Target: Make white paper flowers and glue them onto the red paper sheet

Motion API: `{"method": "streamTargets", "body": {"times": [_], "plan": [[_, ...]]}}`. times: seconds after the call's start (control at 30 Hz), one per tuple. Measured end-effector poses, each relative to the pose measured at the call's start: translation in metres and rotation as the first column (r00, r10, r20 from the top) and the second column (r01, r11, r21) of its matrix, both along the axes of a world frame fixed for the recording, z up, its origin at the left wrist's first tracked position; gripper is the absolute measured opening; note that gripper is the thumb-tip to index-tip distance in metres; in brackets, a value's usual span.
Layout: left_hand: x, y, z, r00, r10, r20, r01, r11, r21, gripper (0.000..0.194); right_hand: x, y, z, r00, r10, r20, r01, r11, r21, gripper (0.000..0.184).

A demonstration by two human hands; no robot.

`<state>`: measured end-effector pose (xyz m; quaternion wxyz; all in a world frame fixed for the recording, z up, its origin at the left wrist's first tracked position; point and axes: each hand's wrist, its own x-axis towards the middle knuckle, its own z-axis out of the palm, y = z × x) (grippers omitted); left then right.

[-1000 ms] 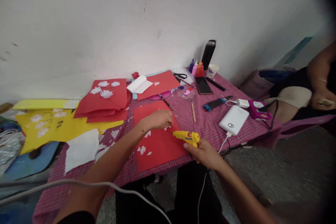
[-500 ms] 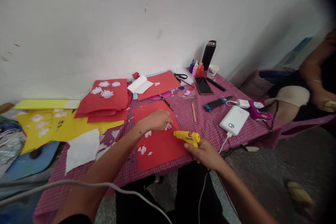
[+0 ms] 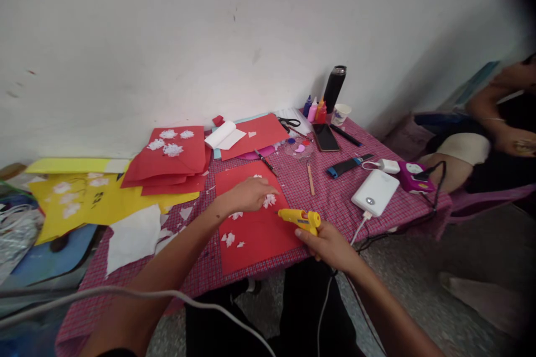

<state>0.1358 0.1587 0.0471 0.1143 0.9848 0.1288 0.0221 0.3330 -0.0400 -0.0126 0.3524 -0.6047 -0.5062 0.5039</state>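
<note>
Fingers of the left hand (image 3: 249,194) bend narrowly, grip unclear, with the white paper flower (image 3: 269,201) just beside their tips on red paper (image 3: 259,240). The right hand (image 3: 329,244) holds the yellow glue gun (image 3: 299,217); its nozzle should stay clear of those fingertips.

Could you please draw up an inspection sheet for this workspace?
Surface: checked cloth on the table, paper scraps scattered about.
Job's things: red sheet bearing white paper pieces; yellow glue gun.
Clutter: phone, power bank and black bottle share the table.
Hands: left hand is at the red sheet, beside a white cluster; right hand grips the glue gun.
Cables: white cable runs from the power bank to the table edge; a pale cable crosses the foreground.
Surroundings: wall behind; another person at the right.
</note>
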Motion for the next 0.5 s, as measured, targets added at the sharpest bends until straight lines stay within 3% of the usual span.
{"method": "streamTargets", "body": {"times": [0.23,0.5], "plan": [[-0.0017,-0.0027,0.0026,0.999,-0.030,-0.023,0.029,0.998,-0.064,0.032,-0.0007,0.0005,0.0039,1.000,0.003,0.013,-0.003,1.000,-0.005,0.031],[-0.0034,-0.0005,-0.0043,1.000,-0.020,-0.009,0.019,0.995,-0.097,0.032,-0.0006,0.0003,0.0014,1.000,-0.004,0.031,0.004,1.000,-0.009,0.034]]}}
